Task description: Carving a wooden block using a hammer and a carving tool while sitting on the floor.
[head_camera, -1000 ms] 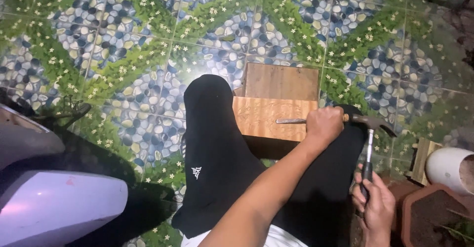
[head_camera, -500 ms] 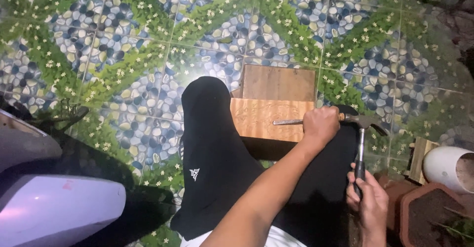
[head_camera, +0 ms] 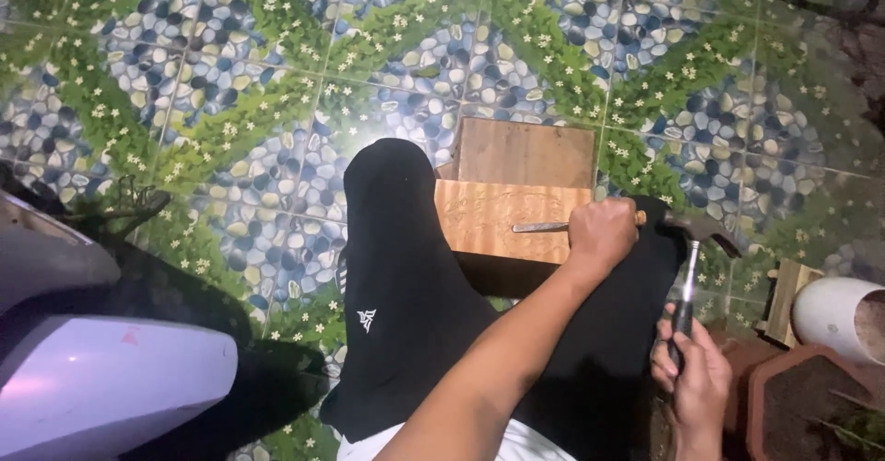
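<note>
From the head camera I look straight down at my lap, where my left hand (head_camera: 601,233) is wrapped in a fist around the handle of a chisel (head_camera: 544,227), fingers clamped together on it. The chisel's metal blade sticks out to the left of the fist and lies nearly flat across a carved wooden board (head_camera: 502,221); its tip rests on or just above the carved face, though I cannot tell which in this light. The board sits across my thighs, between my knees, and a second, plainer board (head_camera: 525,152) lies just beyond it, touching its far edge. My right hand (head_camera: 693,378) is low at the right of the view, closed tight on the grip of a hammer (head_camera: 687,281). The hammer's shaft runs up and away from that hand, and its dark head sits just to the right of my left fist, close to the butt end of the chisel, which peeks out as a small yellowish nub. Both legs are in black trousers (head_camera: 406,277), with a small white mark on the left thigh. Under everything is a tiled floor (head_camera: 230,101) patterned with blue pebbles and green bands of small white flowers. At the lower left a pale lilac scooter body (head_camera: 101,387) crowds in. At the right edge a white pipe (head_camera: 834,309) lies beside a reddish pot (head_camera: 802,406) of soil, with a small wooden block (head_camera: 784,300) just to the left of the pipe.
</note>
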